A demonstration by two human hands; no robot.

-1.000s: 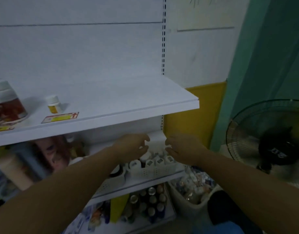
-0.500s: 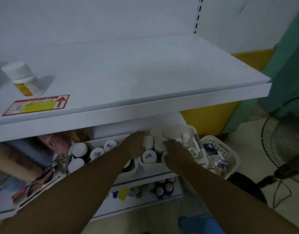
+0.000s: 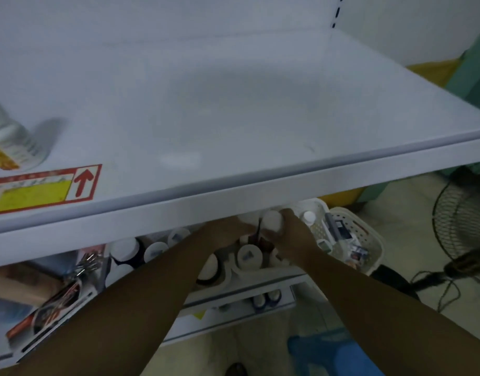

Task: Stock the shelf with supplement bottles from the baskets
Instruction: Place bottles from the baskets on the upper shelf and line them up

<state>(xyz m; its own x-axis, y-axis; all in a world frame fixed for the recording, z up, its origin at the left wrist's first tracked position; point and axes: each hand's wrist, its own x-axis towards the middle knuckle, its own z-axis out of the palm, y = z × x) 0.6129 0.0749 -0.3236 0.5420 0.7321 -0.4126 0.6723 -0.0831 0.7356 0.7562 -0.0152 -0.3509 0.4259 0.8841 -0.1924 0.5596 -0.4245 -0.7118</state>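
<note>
Your right hand (image 3: 294,238) has its grip curled round a white-capped bottle (image 3: 272,221) in the white basket (image 3: 263,272). The upper shelf (image 3: 233,191) is just above the basket. Your left hand (image 3: 225,234) reaches into the basket too, but its grip is hidden, so I cannot tell its state. The bottle looks like light, rigid plastic and is probably smooth. Hold it round the body, not by the cap alone.

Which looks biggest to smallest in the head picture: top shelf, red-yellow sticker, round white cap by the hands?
Largest: top shelf.
Next: red-yellow sticker.
Smallest: round white cap; the cap sits farther from the camera, so its true size is unsure.
</note>
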